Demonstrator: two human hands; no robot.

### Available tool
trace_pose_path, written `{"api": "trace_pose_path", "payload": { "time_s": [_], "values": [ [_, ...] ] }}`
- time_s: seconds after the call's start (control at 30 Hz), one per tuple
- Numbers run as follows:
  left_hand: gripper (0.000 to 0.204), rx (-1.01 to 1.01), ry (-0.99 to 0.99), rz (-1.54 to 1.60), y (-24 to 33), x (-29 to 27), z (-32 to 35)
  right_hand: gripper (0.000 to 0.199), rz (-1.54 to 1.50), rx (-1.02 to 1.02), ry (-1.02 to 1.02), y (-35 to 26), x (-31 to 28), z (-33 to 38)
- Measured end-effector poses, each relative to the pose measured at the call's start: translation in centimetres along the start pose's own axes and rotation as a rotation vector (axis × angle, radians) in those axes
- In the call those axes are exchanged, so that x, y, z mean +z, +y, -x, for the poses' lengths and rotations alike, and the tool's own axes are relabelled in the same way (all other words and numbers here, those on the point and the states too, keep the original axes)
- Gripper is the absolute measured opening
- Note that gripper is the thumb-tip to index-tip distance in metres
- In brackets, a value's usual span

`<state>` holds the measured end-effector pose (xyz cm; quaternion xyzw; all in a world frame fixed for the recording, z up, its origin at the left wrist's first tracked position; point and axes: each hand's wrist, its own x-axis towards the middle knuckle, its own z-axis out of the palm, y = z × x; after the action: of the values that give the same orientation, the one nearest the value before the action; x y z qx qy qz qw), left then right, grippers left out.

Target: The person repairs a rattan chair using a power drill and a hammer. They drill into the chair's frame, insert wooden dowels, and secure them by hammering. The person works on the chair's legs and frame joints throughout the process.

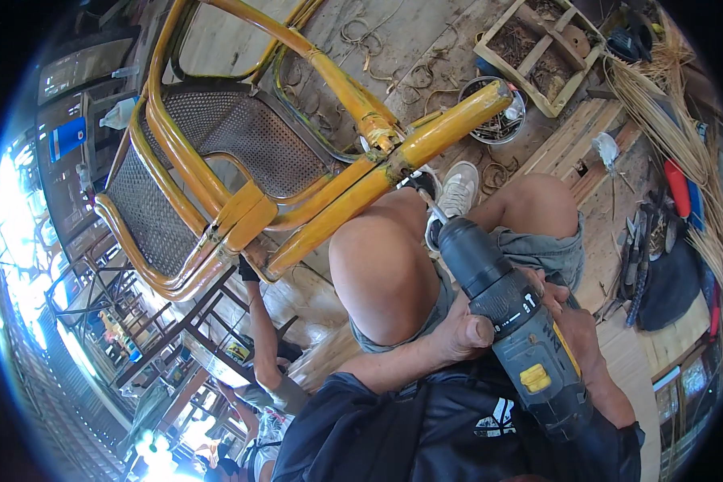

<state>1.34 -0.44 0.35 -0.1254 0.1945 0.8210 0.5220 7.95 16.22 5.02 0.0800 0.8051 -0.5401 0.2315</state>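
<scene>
Left hand (467, 331) and right hand (551, 296) both have fingers clamped round the black cordless drill (512, 320) (bit at the yellow rattan chair frame (353, 193)).

Furniture workshop, rattan strips (667, 120), scattered hand tools (639, 249)
</scene>
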Motion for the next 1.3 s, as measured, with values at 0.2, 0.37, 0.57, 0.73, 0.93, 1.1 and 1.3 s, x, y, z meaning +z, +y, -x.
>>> {"api": "trace_pose_path", "payload": {
  "time_s": [0.2, 0.37, 0.57, 0.73, 0.93, 1.1, 1.3],
  "values": [
    [0.101, 0.042, -0.023, 0.025, -0.2, 0.0, -0.3, 0.045, 0.039, 0.087, -0.087, -1.2, -0.8, -0.8],
    [0.105, 0.008, 0.001, -0.029, 0.4, 0.8, -0.4, 0.051, 0.077, 0.007, -0.077, -0.4, -1.0, -0.3],
    [0.097, 0.059, 0.161, 0.044, 0.8, 2.1, -0.6, 0.05, 0.131, 0.056, -0.162, -0.9, -2.1, -1.8],
    [0.097, 0.004, 0.113, 0.051, 1.7, 2.8, -0.8, 0.052, 0.148, 0.064, -0.099, -1.5, -1.8, -0.5],
    [0.094, 0.056, 0.136, 0.059, 2.0, 2.4, -0.8, 0.049, 0.198, 0.133, -0.1, -1.2, -1.3, -1.0],
    [0.1, 0.048, 0.034, 0.099, 2.3, 1.2, -0.6, 0.043, 0.048, 0.413, -0.172, -2.4, -1.0, -1.9],
    [0.1, 0.083, 0.077, 0.089, 2.3, 1.1, -0.5, 0.069, 0.104, 0.55, -0.304, -2.7, -1.0, -3.0]
  ]
}}
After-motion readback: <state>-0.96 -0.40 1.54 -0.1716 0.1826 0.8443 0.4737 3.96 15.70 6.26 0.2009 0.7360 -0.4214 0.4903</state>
